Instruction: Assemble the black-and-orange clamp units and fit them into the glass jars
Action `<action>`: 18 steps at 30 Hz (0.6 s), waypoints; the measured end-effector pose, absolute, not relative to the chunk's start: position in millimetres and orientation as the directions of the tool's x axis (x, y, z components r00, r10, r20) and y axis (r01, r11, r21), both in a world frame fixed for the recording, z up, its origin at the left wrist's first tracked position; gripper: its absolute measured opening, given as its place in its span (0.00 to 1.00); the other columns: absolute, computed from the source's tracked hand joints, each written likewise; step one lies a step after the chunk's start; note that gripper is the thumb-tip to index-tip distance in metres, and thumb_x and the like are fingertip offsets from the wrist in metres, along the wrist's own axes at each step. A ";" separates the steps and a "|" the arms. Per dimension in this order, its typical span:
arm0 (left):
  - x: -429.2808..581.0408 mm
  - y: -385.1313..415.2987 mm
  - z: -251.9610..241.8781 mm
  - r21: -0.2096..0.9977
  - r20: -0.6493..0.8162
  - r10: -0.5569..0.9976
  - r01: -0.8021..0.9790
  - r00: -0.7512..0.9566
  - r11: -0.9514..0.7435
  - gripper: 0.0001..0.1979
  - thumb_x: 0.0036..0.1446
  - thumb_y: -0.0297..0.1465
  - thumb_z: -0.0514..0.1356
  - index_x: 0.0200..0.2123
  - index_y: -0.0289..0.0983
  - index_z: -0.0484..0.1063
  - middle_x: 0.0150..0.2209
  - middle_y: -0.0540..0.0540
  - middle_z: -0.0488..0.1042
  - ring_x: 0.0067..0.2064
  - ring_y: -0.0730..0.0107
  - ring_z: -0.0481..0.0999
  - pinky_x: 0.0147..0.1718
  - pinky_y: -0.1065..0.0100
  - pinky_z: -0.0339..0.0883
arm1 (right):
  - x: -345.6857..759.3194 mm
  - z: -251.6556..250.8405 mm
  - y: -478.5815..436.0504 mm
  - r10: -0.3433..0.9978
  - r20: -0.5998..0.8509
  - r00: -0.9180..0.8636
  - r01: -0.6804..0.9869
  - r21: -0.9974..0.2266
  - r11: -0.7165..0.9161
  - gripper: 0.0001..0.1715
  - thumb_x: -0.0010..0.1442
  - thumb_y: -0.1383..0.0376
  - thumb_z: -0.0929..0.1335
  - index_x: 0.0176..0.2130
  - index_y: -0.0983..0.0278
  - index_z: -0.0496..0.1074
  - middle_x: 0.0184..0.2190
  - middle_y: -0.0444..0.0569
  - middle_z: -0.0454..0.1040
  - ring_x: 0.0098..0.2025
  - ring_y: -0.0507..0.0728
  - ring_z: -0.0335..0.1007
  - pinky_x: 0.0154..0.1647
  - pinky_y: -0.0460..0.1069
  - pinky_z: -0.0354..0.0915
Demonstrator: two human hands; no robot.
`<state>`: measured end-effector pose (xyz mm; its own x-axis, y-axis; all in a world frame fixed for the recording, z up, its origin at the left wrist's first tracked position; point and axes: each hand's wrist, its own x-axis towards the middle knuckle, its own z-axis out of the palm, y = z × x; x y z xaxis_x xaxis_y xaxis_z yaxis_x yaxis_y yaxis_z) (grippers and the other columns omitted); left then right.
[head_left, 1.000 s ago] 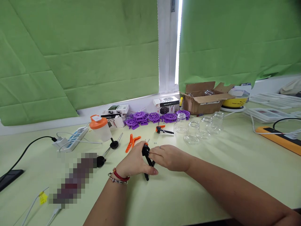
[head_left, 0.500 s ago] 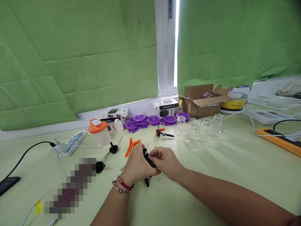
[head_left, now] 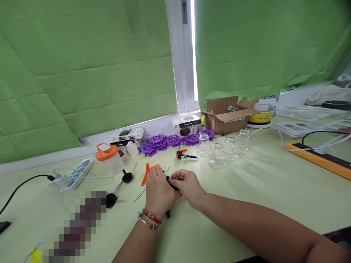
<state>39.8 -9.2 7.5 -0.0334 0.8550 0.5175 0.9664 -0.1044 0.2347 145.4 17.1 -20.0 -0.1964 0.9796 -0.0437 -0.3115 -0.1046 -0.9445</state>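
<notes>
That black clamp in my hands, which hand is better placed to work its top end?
Probably the right hand: its fingertips pinch the black clamp at its upper end, while the left hand wraps the body and steadies it.

I see a small black clamp (head_left: 170,182) held between both hands just above the pale green bench (head_left: 246,190), near its middle. Most of the clamp is covered: only a short black stretch shows between the left hand (head_left: 157,191) and the right hand (head_left: 186,186), and one black tip pokes out below the left palm, close to the bench top. An orange part shows at its far end, above the left knuckles. It lies slanted, far end up-left, near end down-right. I cannot tell whether its mouth is open.
</notes>
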 end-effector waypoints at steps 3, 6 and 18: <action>41.1 -8.9 7.1 0.231 0.537 0.843 0.967 -0.033 -0.110 0.35 0.31 0.36 0.66 0.45 0.34 0.60 0.39 0.41 0.64 0.41 0.50 0.66 0.40 0.52 0.63 | 145.2 -20.4 18.1 0.975 -0.060 -0.215 -0.351 -0.927 -0.135 0.13 0.39 0.63 0.74 0.25 0.66 0.70 0.22 0.42 0.70 0.28 0.50 0.65 0.31 0.46 0.61; 42.0 -8.4 7.4 0.216 0.541 0.840 0.971 -0.034 -0.099 0.34 0.34 0.36 0.65 0.46 0.32 0.59 0.40 0.39 0.64 0.43 0.50 0.66 0.42 0.53 0.63 | 144.6 -21.1 17.9 0.969 -0.104 -0.224 -0.368 -0.911 -0.183 0.16 0.39 0.61 0.74 0.26 0.65 0.69 0.22 0.41 0.70 0.27 0.50 0.64 0.30 0.46 0.60; 42.5 -5.4 6.2 0.161 0.522 0.853 0.985 -0.025 -0.070 0.33 0.38 0.37 0.62 0.47 0.29 0.59 0.41 0.38 0.64 0.43 0.51 0.65 0.43 0.54 0.63 | 147.5 -13.7 16.3 0.937 -0.195 -0.288 -0.349 -0.890 -0.292 0.13 0.41 0.60 0.72 0.22 0.68 0.70 0.21 0.44 0.69 0.26 0.50 0.61 0.30 0.47 0.57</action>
